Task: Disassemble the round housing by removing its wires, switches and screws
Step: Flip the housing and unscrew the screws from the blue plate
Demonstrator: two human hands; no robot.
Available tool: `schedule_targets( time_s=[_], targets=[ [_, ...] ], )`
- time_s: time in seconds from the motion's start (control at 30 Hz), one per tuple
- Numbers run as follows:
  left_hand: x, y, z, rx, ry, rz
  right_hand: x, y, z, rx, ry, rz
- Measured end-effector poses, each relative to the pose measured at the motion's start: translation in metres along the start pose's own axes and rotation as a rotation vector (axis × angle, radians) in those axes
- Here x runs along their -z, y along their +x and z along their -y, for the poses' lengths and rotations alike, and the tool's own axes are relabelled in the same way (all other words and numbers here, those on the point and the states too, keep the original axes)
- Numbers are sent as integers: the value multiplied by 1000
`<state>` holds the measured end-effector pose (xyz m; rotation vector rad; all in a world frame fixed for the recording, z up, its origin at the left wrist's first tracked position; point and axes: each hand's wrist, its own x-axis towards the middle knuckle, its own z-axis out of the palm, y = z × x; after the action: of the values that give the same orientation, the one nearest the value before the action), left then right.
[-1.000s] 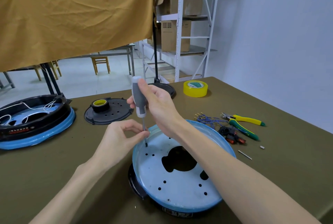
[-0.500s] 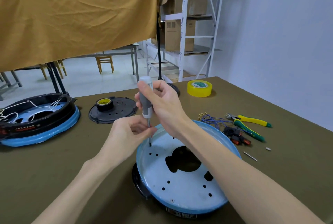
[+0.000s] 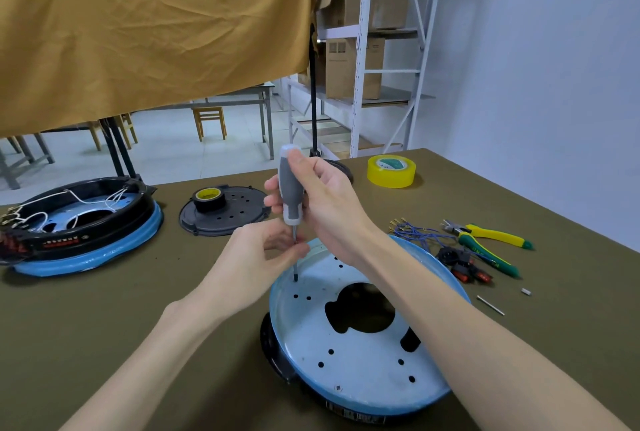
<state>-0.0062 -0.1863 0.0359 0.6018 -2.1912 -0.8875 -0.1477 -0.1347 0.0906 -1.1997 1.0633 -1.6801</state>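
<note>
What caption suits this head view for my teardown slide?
Right hand drives a screwdriver into the blue round housing while left hand steadies its shaft.

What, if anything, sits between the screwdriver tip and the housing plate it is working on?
Nothing visible. The right hand holds the screwdriver upright, its tip down on the round housing plate near the far-left rim. The left hand pinches the shaft above the tip, not under it.

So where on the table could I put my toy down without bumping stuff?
Bare table lies in front of the black housing, left of the blue housing. More lies between the yellow tape and the pliers. It is crowded right of the blue housing: wires, switches, small pin.
</note>
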Motion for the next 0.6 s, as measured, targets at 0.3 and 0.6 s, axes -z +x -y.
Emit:
schedule_targets(
  time_s=[0.3, 0.6],
  targets=[
    [-4, 0, 0, 54, 16, -169, -2, 1, -3, -7, -34, -21],
    [7, 1, -2, 25, -85, 25, -2, 2, 1, -31, -5, -12]
  ],
)
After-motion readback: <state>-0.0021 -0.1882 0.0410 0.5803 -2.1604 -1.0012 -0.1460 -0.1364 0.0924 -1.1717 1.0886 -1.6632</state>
